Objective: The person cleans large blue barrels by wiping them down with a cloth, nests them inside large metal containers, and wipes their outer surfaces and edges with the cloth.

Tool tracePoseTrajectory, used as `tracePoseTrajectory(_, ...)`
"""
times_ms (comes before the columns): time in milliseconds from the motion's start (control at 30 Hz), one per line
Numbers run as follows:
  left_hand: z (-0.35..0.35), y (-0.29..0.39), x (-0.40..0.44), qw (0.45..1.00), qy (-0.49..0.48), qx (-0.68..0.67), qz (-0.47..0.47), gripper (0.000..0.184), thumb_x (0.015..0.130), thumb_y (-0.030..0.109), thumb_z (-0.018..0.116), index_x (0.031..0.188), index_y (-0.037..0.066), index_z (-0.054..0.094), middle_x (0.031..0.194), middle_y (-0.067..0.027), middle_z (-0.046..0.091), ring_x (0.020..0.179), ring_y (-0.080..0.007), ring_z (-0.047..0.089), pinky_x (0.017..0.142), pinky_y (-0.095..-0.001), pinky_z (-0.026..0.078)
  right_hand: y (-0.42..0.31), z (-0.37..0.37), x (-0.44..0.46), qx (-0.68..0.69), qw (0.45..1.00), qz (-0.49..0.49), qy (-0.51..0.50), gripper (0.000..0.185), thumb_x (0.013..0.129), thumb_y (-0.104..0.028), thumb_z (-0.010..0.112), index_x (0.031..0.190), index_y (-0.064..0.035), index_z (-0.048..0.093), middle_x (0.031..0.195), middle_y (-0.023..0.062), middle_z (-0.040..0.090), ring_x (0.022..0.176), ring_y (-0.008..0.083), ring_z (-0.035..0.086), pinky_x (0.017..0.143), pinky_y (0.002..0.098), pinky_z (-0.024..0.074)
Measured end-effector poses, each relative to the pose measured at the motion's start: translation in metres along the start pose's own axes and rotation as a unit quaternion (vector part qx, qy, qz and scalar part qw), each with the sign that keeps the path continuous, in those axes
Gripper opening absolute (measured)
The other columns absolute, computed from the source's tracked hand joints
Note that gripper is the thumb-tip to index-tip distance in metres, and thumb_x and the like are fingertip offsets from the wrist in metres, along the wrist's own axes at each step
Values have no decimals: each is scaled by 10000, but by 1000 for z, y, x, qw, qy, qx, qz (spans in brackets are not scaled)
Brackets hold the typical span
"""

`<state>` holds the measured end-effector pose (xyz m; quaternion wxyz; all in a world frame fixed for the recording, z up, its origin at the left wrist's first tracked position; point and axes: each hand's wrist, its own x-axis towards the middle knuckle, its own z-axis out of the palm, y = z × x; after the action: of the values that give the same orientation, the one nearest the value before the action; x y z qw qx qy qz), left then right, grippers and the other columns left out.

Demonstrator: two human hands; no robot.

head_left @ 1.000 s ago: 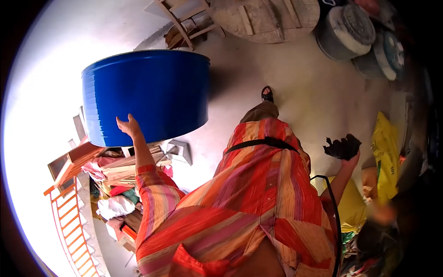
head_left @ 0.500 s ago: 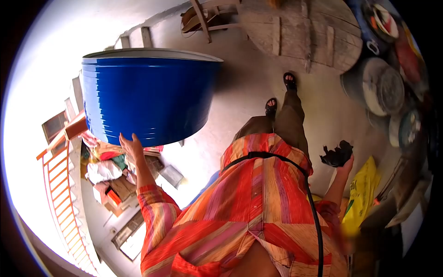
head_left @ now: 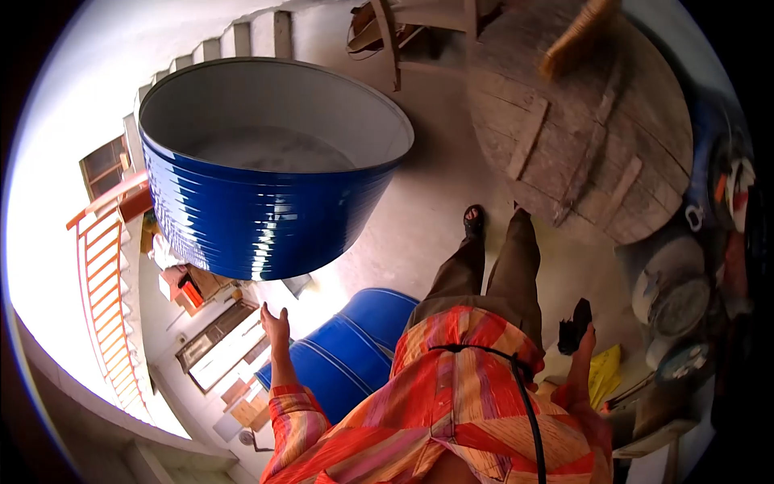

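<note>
My left hand (head_left: pixel 276 325) is raised with its fingers apart and nothing in it, just below the big blue metal drum (head_left: pixel 266 218). The drum's open top tilts toward me, and its grey inside shows. A small gap separates the hand from the drum's lower edge. At my right side, my right hand (head_left: pixel 586 343) is closed around a crumpled black piece (head_left: pixel 573 326), perhaps cloth or plastic; I cannot make out which. A second blue drum (head_left: pixel 355 343) lies behind my left forearm.
A round wooden board (head_left: pixel 564 153) leans at the upper right, with a straw brush (head_left: pixel 580 36) before it. Lidded buckets (head_left: pixel 671 294) and a yellow bag (head_left: pixel 605 375) stand on the right. Stairs with an orange railing (head_left: pixel 101 298) are on the left, boxes (head_left: pixel 251 410) below them.
My left hand has come away from the drum's side and dropped lower. The view has turned, showing more of the drum's inside and the second drum. The black piece stays in my right hand.
</note>
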<state>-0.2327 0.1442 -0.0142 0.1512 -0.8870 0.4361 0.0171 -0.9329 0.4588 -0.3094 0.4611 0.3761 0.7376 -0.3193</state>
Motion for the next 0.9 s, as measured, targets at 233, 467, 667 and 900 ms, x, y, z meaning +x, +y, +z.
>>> tracePoseTrajectory(233, 37, -29, -63, 990, -114, 11, -88, 577, 802, 376, 647, 1253, 48, 500, 1310, -190, 454, 1246, -341, 387, 1043, -434, 292, -30, 7, 11, -150, 988, 16, -23, 564, 941, -372, 451, 1329, 34, 404, 1291, 179, 487, 1119, 314, 521, 939, 391, 431)
tracePoseTrajectory(467, 54, 17, -119, 969, -220, -2, -113, 527, 821, 405, 626, 1243, 102, 538, 1359, -204, 401, 1260, -367, 369, 1053, -444, 293, -51, 28, 38, -260, 966, -2, -16, 627, 888, -452, 501, 1321, -4, 432, 1269, 128, 514, 1091, 289, 538, 903, 411, 440)
tracePoseTrajectory(667, 63, 55, -140, 958, -255, -52, -121, 517, 818, 392, 623, 1244, 110, 542, 1369, -217, 387, 1277, -372, 350, 1054, -439, 300, -89, 46, 14, -233, 970, -1, -65, 596, 940, -397, 453, 1372, 2, 357, 1380, 158, 413, 1196, 316, 467, 970, 437, 400)
tracePoseTrajectory(900, 70, 70, -156, 947, -283, -79, -128, 500, 823, 382, 611, 1247, 128, 541, 1374, -184, 394, 1281, -358, 352, 1053, -437, 303, -97, 35, 49, -247, 968, -18, -31, 543, 906, -429, 488, 1273, -29, 478, 1206, 97, 542, 1011, 285, 566, 848, 413, 470)
